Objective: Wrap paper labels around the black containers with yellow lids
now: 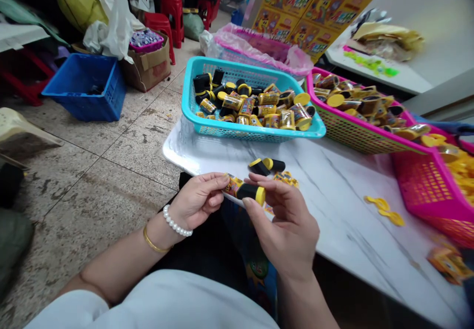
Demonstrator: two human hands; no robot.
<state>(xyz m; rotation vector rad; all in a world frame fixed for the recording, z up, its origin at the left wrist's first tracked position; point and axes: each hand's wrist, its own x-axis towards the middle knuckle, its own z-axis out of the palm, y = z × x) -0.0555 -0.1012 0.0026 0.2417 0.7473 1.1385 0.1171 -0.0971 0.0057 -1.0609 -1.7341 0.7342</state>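
Note:
Over the table's near edge, my right hand (287,220) holds a small black bottle with a yellow cap (249,191) between thumb and fingers, the cap facing right. My left hand (202,193) pinches a yellow printed label (232,185) that meets the bottle's left end; how far it wraps around cannot be seen. Just beyond my hands lie two more black pieces, a black bottle (258,166) and another with a yellow cap (274,164). A small stack of printed labels (286,178) is partly hidden behind my right fingers.
A turquoise basket (255,130) of labelled and plain bottles stands on the marble-patterned table (333,191). Pink baskets (355,139) line the right side. Yellow plastic pieces (385,210) lie near them. A blue crate (87,90) sits on the floor, left; patterned cartons (296,16) are stacked behind.

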